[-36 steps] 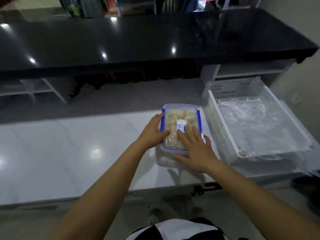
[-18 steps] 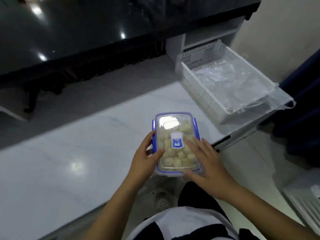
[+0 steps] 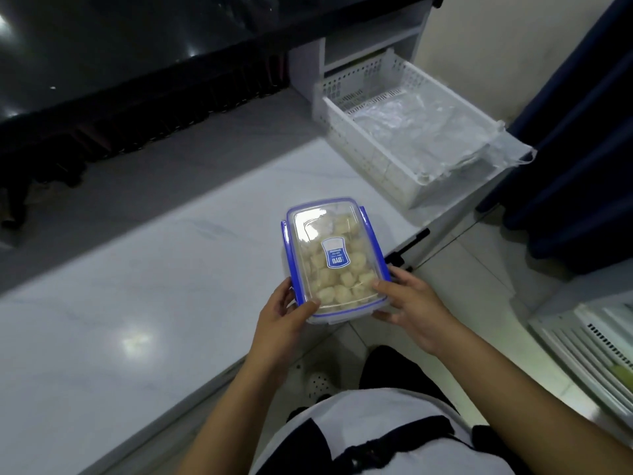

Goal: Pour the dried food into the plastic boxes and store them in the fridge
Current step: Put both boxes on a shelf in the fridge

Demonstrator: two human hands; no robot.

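You hold the closed box [image 3: 334,258] by its six o'clock end, left hand [image 3: 281,315] and right hand [image 3: 411,308] each gripping a corner, so its unsupported twelve o'clock end could tip down and slip from your fingers.

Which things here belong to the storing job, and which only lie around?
Job: plastic box with dried food, held by left hand and right hand.
Around: white basket, plastic sheet, counter, dark curtain.

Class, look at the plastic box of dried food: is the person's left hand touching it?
Touching. The head view shows the left hand with its thumb lying on the lid's near corner of the plastic box and its fingers against the blue side clip.
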